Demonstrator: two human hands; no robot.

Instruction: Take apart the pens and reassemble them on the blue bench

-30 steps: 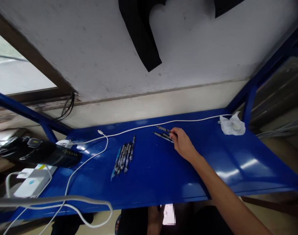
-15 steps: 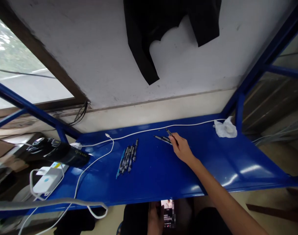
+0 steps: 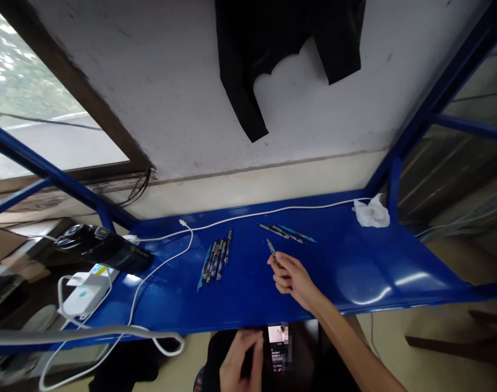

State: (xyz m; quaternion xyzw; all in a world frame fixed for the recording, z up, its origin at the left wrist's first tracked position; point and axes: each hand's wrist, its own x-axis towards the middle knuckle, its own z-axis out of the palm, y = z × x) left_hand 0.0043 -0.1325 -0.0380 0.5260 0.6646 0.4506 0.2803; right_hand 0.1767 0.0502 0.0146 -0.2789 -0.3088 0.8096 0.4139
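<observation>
Though narrow, the right hand's fingers (image 3: pixel 283 281) — a pen (image 3: pixel 270 247) between them, one end beyond

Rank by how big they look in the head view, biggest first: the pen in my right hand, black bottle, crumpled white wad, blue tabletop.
1. Blue tabletop
2. Black bottle
3. Crumpled white wad
4. Pen, partly hidden by your right hand
</observation>
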